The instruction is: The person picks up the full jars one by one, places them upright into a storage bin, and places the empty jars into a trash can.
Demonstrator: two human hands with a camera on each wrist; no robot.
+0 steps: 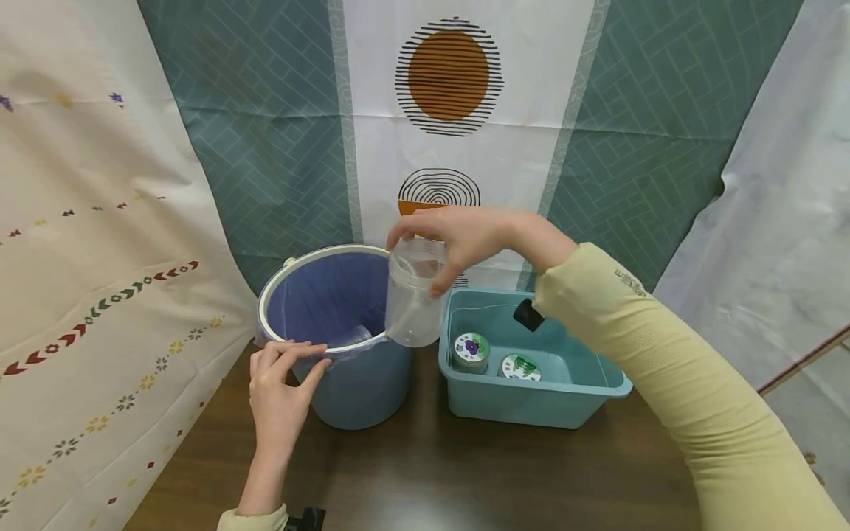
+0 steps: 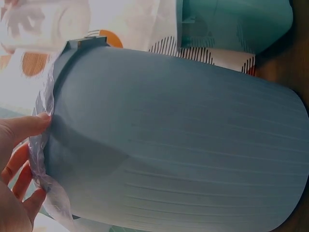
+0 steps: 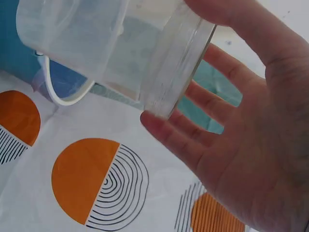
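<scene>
My right hand (image 1: pixel 474 232) holds a clear plastic jar (image 1: pixel 415 317) by its upper end, thumb on one side and fingers on the other. The jar hangs beside the right rim of a blue bucket-shaped bin (image 1: pixel 361 405); in the right wrist view the jar (image 3: pixel 87 43) looks see-through, with nothing visible inside. At the bin's near left rim, my left hand (image 1: pixel 279 391) pinches the edge, where a thin clear plastic liner (image 2: pixel 38 140) folds over. Inside the bin, a clear piece (image 1: pixel 358 335) shows low down; its kind cannot be told.
Right of the bin, a teal rectangular tub (image 1: pixel 511 404) holds a round container with a purple-flower lid (image 1: pixel 471 346) and another with a green-leaf lid (image 1: pixel 520 367). Both stand on a dark wooden table (image 1: pixel 412 472). Patterned cloth (image 1: pixel 265 133) hangs behind.
</scene>
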